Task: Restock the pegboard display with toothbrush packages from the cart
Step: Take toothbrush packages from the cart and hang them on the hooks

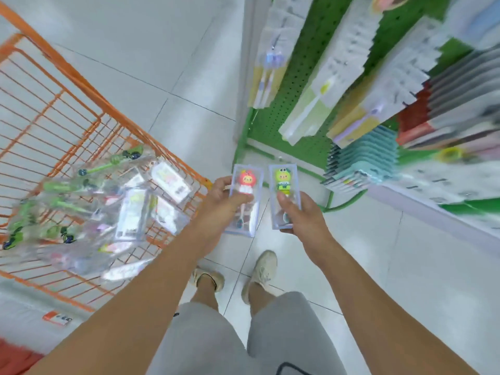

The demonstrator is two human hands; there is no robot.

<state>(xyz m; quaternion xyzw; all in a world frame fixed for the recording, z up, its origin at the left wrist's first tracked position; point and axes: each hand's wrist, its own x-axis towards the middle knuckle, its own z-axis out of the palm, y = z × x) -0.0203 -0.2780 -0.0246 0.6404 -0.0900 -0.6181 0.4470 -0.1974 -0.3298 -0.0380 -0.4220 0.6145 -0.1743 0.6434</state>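
While my left hand [226,197] grips the red-character package [244,198] and my right hand [300,212] the green one [284,193], both right of the cart [81,85] (still loaded), each hang-hole should meet a pegboard [295,85] hook squarely.

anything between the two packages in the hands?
Nothing. In the head view the red-character package and green-character package sit side by side, apart; only bare floor tile shows through the gap.
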